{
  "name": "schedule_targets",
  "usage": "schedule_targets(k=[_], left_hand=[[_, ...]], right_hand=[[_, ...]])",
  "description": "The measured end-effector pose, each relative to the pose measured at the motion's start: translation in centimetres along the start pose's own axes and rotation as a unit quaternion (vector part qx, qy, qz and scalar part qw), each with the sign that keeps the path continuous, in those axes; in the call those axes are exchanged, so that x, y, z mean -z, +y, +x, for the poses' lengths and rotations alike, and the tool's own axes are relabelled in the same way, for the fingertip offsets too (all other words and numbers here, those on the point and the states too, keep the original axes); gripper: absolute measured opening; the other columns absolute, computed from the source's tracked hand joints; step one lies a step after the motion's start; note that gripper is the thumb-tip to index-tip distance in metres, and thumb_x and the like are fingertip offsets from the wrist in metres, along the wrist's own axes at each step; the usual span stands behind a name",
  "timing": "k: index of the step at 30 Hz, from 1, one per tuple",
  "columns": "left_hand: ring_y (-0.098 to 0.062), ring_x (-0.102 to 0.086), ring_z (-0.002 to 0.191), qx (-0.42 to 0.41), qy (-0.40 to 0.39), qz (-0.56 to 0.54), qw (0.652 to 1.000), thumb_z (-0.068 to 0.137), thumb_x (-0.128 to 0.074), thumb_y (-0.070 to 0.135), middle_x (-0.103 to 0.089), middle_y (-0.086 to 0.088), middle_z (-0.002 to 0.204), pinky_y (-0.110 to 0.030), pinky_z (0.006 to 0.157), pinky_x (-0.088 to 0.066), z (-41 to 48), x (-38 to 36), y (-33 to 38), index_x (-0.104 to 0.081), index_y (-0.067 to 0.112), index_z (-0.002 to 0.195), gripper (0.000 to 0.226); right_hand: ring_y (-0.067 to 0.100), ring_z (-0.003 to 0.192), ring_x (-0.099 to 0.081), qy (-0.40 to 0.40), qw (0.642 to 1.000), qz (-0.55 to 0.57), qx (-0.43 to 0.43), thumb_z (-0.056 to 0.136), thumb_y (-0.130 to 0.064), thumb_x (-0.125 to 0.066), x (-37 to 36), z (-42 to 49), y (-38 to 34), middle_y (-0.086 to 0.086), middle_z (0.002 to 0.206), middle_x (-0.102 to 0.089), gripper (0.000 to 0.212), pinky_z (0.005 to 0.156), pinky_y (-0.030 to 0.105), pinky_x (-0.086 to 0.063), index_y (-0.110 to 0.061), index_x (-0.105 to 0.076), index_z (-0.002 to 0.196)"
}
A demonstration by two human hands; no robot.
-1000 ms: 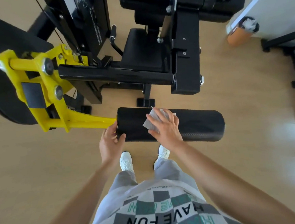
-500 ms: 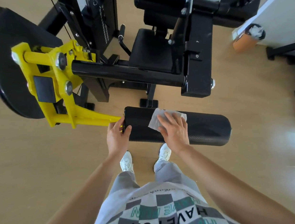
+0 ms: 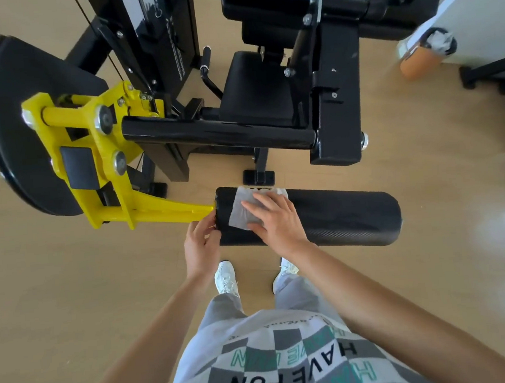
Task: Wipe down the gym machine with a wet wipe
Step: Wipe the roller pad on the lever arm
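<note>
White wet wipe (image 3: 242, 211) under right fingers (image 3: 257, 204)

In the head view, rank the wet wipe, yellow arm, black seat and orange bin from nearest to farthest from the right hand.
1. Wet wipe, under the right hand on the black pad.
2. Yellow arm, just left of the pad.
3. Black seat, straight ahead beyond the pad.
4. Orange bin, far off to the right.
</note>
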State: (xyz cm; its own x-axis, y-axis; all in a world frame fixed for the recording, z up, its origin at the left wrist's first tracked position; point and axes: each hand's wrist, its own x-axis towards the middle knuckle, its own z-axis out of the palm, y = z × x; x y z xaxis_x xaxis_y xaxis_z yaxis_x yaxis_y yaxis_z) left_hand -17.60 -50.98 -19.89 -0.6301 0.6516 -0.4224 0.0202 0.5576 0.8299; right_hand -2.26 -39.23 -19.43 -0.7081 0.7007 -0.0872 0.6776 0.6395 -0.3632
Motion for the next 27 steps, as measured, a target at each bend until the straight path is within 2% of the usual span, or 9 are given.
schedule_targets(k=[4,6,8,11,14,18,21,23,27], left_hand=[[0.005,-0.058,0.094,-0.002,0.021,0.002,1.000,0.090,-0.048,-0.001,-0.055,0.005,0.102,-0.004,0.071,-0.040,-1.3,-0.6,-0.3,-0.066,0.029,0.132,0.055],[0.002,-0.059,0.097,-0.002,0.023,0.009,1.000,0.090,-0.050,-0.002,-0.057,0.003,0.105,0.000,0.071,-0.039,-1.9,-0.6,-0.5,-0.066,0.026,0.130,0.051],[0.009,-0.059,0.096,0.001,0.024,0.010,1.000,0.090,-0.052,-0.002,-0.060,0.003,0.110,0.000,0.073,-0.039,-2.3,-0.5,-0.6,-0.067,0.022,0.128,0.048],[0.011,-0.058,0.097,0.006,0.019,0.024,1.000,0.091,-0.054,0.001,-0.063,0.004,0.116,-0.015,0.082,-0.045,-2.2,-0.2,-0.6,-0.068,0.022,0.125,0.042],[-0.011,-0.060,0.106,0.003,0.014,0.030,0.999,0.092,-0.054,0.003,-0.057,0.003,0.122,-0.034,0.091,-0.051,-1.5,0.0,-0.4,-0.066,0.020,0.128,0.041],[-0.010,-0.059,0.109,-0.006,-0.005,0.009,1.000,0.093,-0.050,0.001,-0.054,0.005,0.123,-0.022,0.086,-0.049,-0.9,-0.5,0.2,-0.057,0.023,0.143,0.056],[-0.013,-0.061,0.107,-0.001,-0.001,0.005,1.000,0.094,-0.048,0.000,-0.053,0.005,0.121,-0.026,0.088,-0.053,-0.8,-0.8,0.3,-0.056,0.021,0.146,0.057],[-0.014,-0.062,0.105,-0.009,0.002,0.012,1.000,0.094,-0.046,-0.003,-0.053,0.004,0.120,-0.021,0.086,-0.052,-0.8,-0.7,0.2,-0.056,0.018,0.145,0.057],[-0.015,-0.060,0.109,-0.030,-0.005,0.055,0.998,0.093,-0.047,-0.001,-0.052,0.005,0.123,-0.039,0.093,-0.056,-0.6,-0.4,-0.3,-0.054,0.019,0.147,0.058]], right_hand=[[0.029,0.139,-0.040,0.009,0.999,0.004,-0.046,0.087,-0.026,-0.078,1.2,-3.6,3.9,0.002,0.150,-0.049,0.057,0.111,0.049,-0.043,-0.025,-0.058,0.141],[0.029,0.139,-0.041,0.027,0.998,0.000,-0.061,0.085,-0.022,-0.079,1.6,-5.4,5.5,0.002,0.149,-0.049,0.058,0.108,0.050,-0.046,-0.025,-0.060,0.139],[0.028,0.139,-0.041,0.045,0.997,-0.002,-0.069,0.088,-0.025,-0.076,1.8,-6.5,6.1,0.001,0.148,-0.051,0.051,0.108,0.049,-0.046,-0.024,-0.062,0.137],[0.026,0.138,-0.045,0.082,0.992,0.006,-0.097,0.095,-0.032,-0.068,1.3,-6.2,5.7,0.001,0.145,-0.056,0.040,0.108,0.047,-0.042,-0.023,-0.065,0.134],[0.029,0.134,-0.049,0.106,0.989,-0.015,-0.104,0.095,-0.027,-0.068,0.1,-4.4,4.7,0.003,0.141,-0.059,0.035,0.110,0.054,-0.039,-0.021,-0.066,0.130],[0.029,0.134,-0.047,0.081,0.996,-0.012,-0.044,0.095,-0.024,-0.065,-0.6,-1.9,2.5,0.001,0.139,-0.058,0.034,0.113,0.060,-0.033,-0.021,-0.065,0.129],[0.034,0.135,-0.046,0.041,0.999,-0.029,0.020,0.093,-0.026,-0.067,-1.1,0.0,-0.1,0.004,0.143,-0.056,0.041,0.113,0.065,-0.033,-0.023,-0.062,0.134],[0.038,0.138,-0.042,0.015,0.998,-0.035,0.050,0.094,-0.029,-0.068,-1.7,1.0,-1.7,0.007,0.148,-0.052,0.048,0.115,0.066,-0.029,-0.026,-0.057,0.140],[0.036,0.143,-0.037,0.009,0.996,-0.045,0.078,0.096,-0.032,-0.065,-1.7,0.6,-1.0,0.007,0.153,-0.045,0.054,0.119,0.060,-0.026,-0.027,-0.050,0.147]])
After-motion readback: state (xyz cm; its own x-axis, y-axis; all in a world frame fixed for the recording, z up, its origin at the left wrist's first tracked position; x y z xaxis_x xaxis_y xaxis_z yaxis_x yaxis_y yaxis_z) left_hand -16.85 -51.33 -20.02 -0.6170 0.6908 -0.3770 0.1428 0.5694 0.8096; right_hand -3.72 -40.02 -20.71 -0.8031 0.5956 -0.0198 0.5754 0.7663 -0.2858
